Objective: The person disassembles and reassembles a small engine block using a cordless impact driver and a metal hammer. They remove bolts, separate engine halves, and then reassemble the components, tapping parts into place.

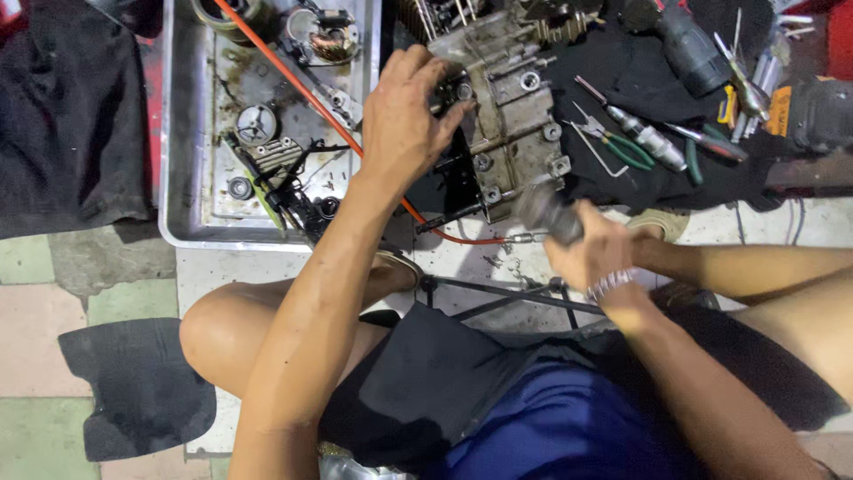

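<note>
A grey metal engine case (511, 116) lies on the floor at top centre, on dark cloth. My left hand (404, 120) rests on its left side, fingers spread over the dark opening and bolts. My right hand (591, 249) is closed around a dark cylindrical air tool (549, 213), whose nose points at the lower corner of the case. An orange hose (306, 98) runs from the top left across the tray and under my left arm to the tool's fitting.
A metal tray (182, 133) at the left holds small engine parts. Green-handled pliers (622, 147), screwdrivers and a dark power tool (689, 49) lie on the black cloth to the right. My bent knees fill the lower frame; a black mat (133, 387) lies lower left.
</note>
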